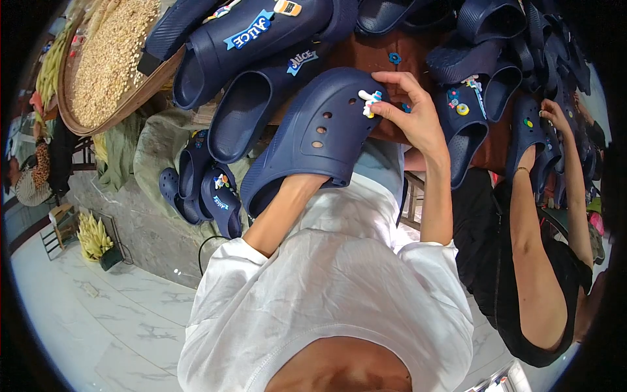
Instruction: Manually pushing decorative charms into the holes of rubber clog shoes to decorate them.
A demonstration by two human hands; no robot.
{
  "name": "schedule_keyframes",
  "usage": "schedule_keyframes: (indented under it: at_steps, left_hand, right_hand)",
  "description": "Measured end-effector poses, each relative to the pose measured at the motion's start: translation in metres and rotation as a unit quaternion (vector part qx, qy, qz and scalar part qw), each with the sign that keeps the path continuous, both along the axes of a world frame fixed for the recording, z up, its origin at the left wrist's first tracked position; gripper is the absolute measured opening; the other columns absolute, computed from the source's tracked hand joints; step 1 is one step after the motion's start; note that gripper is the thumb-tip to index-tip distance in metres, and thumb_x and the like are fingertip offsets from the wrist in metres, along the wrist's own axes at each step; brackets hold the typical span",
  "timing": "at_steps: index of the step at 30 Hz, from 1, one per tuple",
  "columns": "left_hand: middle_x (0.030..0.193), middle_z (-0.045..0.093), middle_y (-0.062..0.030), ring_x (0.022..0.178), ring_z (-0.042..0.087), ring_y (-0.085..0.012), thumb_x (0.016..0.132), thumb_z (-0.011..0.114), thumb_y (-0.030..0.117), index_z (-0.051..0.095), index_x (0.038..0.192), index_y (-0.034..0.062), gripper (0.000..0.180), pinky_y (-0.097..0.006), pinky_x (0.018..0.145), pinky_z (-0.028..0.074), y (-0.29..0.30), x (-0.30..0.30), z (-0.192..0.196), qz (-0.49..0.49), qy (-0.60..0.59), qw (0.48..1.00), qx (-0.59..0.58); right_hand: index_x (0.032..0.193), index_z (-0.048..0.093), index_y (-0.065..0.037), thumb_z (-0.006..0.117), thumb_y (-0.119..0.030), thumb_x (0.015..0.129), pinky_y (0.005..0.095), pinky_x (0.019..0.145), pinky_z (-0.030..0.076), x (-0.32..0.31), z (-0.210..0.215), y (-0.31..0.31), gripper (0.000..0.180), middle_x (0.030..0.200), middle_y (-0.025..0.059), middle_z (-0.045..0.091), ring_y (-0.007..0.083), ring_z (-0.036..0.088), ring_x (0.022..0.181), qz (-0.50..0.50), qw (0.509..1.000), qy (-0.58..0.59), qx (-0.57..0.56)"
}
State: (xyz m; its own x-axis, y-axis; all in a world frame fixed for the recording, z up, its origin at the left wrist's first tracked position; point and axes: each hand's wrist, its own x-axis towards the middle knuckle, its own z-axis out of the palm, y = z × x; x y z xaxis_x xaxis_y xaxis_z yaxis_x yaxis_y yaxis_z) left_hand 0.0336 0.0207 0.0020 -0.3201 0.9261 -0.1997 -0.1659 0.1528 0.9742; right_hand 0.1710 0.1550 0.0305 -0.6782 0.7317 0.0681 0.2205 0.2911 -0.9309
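Note:
A navy-blue clog [297,147] with a row of side holes is held up in front of me. My left hand [305,184] reaches inside it through the foot opening; only the wrist shows, and the fingers are hidden in the shoe. A small white, blue and yellow shoe charm [371,103] sits at the upper part of the clog. My right hand [413,117] pinches this charm between thumb and fingers, against the clog's surface. Just beyond lie more navy clogs, one [241,111] with a blue-and-white lettered charm. A blue flower-shaped charm [394,58] lies on the brown surface.
Several navy clogs [467,114] with charms are heaped at the right. At the far left stands a round tray [63,98] of pale grains. More clogs [196,176] hang over a grey stone ledge [117,209]. A co-worker's hand [555,116] handles a clog at the right.

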Motion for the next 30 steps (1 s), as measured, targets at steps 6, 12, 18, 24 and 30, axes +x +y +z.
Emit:
schedule_keyframes:
  at_steps: [6,12,18,24,30]
  left_hand:
    - [0.122,0.057,-0.0087,0.107,0.058,-0.0182,0.092,0.055,0.013,0.053,0.122,0.0028,0.032,-0.03,0.092,0.048,-0.007,-0.007,0.001,-0.024,0.045,0.999,-0.001]
    - [0.123,0.057,-0.0088,0.108,0.058,-0.0184,0.092,0.055,0.014,0.053,0.122,0.003,0.032,-0.03,0.093,0.048,0.0,-0.008,0.001,-0.052,0.092,0.994,0.003]
    - [0.124,0.057,-0.0088,0.108,0.058,-0.0186,0.092,0.055,0.014,0.053,0.123,0.0032,0.033,-0.031,0.093,0.048,0.004,-0.012,0.002,-0.086,0.137,0.987,0.007]
    - [0.124,0.056,-0.0088,0.109,0.058,-0.0188,0.092,0.055,0.014,0.053,0.123,0.0034,0.033,-0.031,0.093,0.048,0.028,-0.01,-0.003,-0.098,0.188,0.977,0.006]
    - [0.129,0.054,-0.0092,0.11,0.058,-0.0197,0.094,0.051,0.014,0.049,0.127,0.0039,0.034,-0.03,0.095,0.047,0.029,-0.013,-0.013,-0.143,0.306,0.941,0.013]
  right_hand:
    - [0.121,0.056,-0.005,0.08,-0.016,0.073,0.0328,0.093,0.046,0.003,0.0,0.002,0.055,0.113,0.0072,0.059,0.0196,0.059,0.103,0.037,0.987,0.005,-0.154]
    - [0.126,0.053,-0.005,0.08,-0.017,0.073,0.033,0.092,0.047,0.005,0.004,0.008,0.061,0.115,0.0098,0.061,0.0199,0.059,0.105,0.088,0.986,-0.014,-0.142]
    - [0.119,0.059,-0.005,0.079,-0.022,0.074,0.0318,0.09,0.047,-0.006,-0.015,0.003,0.052,0.112,0.0073,0.06,0.0178,0.059,0.102,0.021,0.99,0.003,-0.138]
    - [0.114,0.064,-0.008,0.076,-0.023,0.076,0.033,0.089,0.046,-0.018,-0.016,-0.008,0.043,0.109,0.0085,0.058,0.0226,0.058,0.102,-0.056,0.994,-0.002,0.098]
    - [0.112,0.065,-0.008,0.073,-0.024,0.078,0.0363,0.09,0.045,-0.02,-0.017,-0.008,0.038,0.113,0.0104,0.055,0.027,0.056,0.106,-0.029,0.987,-0.03,0.155]
